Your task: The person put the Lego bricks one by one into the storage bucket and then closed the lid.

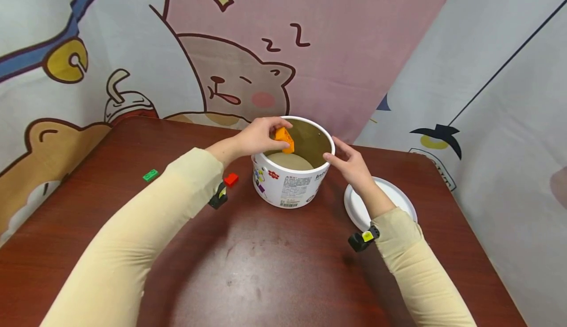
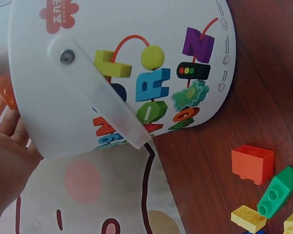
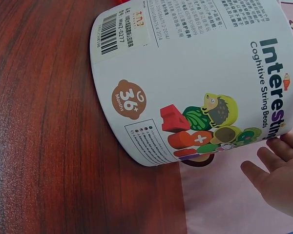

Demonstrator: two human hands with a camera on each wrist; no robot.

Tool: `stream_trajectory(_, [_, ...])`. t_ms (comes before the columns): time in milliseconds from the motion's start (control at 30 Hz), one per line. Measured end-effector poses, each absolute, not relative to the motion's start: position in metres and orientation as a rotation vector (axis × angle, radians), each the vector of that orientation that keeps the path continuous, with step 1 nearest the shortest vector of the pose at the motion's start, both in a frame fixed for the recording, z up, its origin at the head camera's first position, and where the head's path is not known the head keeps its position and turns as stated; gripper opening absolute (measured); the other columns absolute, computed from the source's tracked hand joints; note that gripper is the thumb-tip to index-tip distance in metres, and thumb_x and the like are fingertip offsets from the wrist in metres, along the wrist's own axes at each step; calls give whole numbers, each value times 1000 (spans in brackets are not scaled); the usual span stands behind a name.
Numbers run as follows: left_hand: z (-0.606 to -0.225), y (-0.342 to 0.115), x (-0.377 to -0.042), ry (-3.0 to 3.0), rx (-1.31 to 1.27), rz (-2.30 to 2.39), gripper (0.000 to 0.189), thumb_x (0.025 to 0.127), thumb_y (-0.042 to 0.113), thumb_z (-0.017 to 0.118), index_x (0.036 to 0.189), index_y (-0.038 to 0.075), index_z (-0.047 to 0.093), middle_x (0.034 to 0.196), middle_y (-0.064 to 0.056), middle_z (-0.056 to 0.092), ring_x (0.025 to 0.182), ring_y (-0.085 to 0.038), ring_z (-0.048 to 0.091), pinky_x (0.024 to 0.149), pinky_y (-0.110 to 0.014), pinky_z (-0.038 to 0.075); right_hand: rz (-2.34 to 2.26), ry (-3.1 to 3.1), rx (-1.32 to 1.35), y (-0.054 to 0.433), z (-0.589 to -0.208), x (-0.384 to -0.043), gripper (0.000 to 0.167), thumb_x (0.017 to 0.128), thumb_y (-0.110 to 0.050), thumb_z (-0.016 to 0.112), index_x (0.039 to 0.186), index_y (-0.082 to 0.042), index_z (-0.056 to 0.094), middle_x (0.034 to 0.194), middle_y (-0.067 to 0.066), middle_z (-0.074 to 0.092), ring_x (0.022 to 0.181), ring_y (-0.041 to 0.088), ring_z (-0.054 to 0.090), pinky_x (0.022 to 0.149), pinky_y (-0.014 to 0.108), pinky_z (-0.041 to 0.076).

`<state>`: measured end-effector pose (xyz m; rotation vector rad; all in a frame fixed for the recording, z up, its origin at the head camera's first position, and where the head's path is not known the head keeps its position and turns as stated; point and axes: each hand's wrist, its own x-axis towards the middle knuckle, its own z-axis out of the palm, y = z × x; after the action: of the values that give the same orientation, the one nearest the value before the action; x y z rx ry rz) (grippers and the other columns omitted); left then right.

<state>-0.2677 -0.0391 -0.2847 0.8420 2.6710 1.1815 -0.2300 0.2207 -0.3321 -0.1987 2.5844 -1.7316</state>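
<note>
A white cylindrical bucket point(image 1: 290, 189) with printed toy pictures stands upright on the table. My left hand point(image 1: 261, 137) pinches an orange toy brick point(image 1: 284, 139) between thumb and fingers, over the bucket's open mouth. The left wrist view shows only a sliver of the orange brick point(image 2: 7, 92) behind the rim. At the right side of the rim is my right hand point(image 1: 352, 167), its thumb at the near edge. Its fairly straight fingers point(image 3: 269, 158) lie against the outer wall near the top. Inside the bucket, the pale bottom point(image 1: 290, 161) shows.
Left of the bucket lie a red brick point(image 1: 231, 179) and a green brick point(image 1: 150, 175). Yellow bricks point(image 2: 249, 219) appear beside them in the left wrist view. A round white lid-like disc point(image 1: 396, 194) lies under my right forearm. A printed cloth point(image 1: 354, 46) hangs behind the table.
</note>
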Motion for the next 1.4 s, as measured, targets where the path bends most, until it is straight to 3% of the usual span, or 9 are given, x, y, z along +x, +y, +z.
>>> stream_trajectory(267, [-285,-38,-267,2691,883,1160,47,81,22,72,123,8,57,108,-12,61,98,-22,55,90,-32,45,-1729,2586,-190,221,-332,-231,62,90,-17,60,145,-8,33,150,13,34,131,29,42,106,44,35])
stream_trajectory(600, [-286,-37,-268,2696,891,1121,47,82,23,71,124,9,57,119,-10,61,105,-22,55,95,-33,45,-1689,2621,-189,220,-331,-229,63,90,-19,61,145,-8,33,149,13,35,130,29,43,106,43,36])
stream_trajectory(900, [-281,-44,-266,2677,902,1192,42,84,22,69,121,8,57,115,-11,63,111,-25,57,99,-36,42,-1722,2586,-188,220,-331,-228,63,90,-18,60,145,-8,32,150,13,34,131,29,41,108,43,34])
stream_trajectory(1133, [-274,-84,-262,2695,807,1350,42,84,19,70,121,6,57,114,-14,61,109,-29,57,97,-42,43,-1716,2594,-185,220,-331,-229,63,90,-18,60,145,-8,33,150,13,34,131,29,41,107,43,34])
stream_trajectory(1400, [-284,-160,-255,2794,486,1410,44,87,26,66,126,8,54,118,-15,59,108,-26,54,91,-44,44,-1712,2600,-197,220,-331,-229,63,90,-18,60,146,-8,32,151,12,33,133,29,40,108,43,34])
